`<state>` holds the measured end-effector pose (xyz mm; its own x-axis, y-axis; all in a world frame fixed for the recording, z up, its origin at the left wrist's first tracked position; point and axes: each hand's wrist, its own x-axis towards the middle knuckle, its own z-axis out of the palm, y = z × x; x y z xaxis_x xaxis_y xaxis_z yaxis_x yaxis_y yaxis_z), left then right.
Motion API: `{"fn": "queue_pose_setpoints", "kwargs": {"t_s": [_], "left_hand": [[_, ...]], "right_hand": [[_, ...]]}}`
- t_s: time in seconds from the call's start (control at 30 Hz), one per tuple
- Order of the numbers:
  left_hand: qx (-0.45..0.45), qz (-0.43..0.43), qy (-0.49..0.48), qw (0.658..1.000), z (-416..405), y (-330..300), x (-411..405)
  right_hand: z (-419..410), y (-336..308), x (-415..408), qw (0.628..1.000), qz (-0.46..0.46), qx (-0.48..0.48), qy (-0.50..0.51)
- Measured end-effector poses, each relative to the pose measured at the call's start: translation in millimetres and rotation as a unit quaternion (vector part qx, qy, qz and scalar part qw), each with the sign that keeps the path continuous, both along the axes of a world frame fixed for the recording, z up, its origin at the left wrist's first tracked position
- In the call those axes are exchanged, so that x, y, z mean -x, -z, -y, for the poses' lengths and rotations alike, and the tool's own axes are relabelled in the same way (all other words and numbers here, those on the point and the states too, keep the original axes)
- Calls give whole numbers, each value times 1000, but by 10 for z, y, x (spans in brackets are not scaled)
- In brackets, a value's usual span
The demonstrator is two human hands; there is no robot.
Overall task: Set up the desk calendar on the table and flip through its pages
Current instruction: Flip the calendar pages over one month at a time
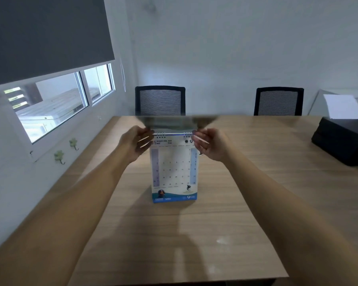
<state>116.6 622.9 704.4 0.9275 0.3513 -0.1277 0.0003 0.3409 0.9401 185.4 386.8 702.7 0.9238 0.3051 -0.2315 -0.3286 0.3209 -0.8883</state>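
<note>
Head camera view: the desk calendar [174,172] stands up on the wooden table [256,162], right in the middle, with its spiral rings [173,134] on top. The page that faces us shows the month of May, with a blue strip and a little cartoon figure at the bottom.

A blurry gray page [174,121] is up above the rings. It looks like it is swinging over the top, so I think the flipping step is on now. The standing-up step looks done.

The left hand [133,144] is at about 10 o'clock from the calendar's middle, by the top left corner. The right hand [210,144] is at about 2 o'clock, by the top right corner. Both hands have loosely curled fingers, partly open. The fingertips seem to pinch the side edges of the moving page, but the blur makes it hard to be sure.

Two black chairs [160,101] sit at 12 o'clock behind the table. A black printer [343,139] with white paper is at 3 o'clock, well apart from the calendar.

Next, I think the hands must carry the page all the way over to the back and let go. Then they must pick just one new page from the front. The stand could tip if they pull too hard.
</note>
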Motion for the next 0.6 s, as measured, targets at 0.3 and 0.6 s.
{"fn": "queue_pose_setpoints", "kwargs": {"t_s": [0.3,0.6], "left_hand": [[-518,-41,18,854,48,63,-396],[-663,-73,91,739,-62,336,-498]], "right_hand": [[-363,21,-123,829,335,445,-48],[-388,286,-217,668,352,645,-119]]}}
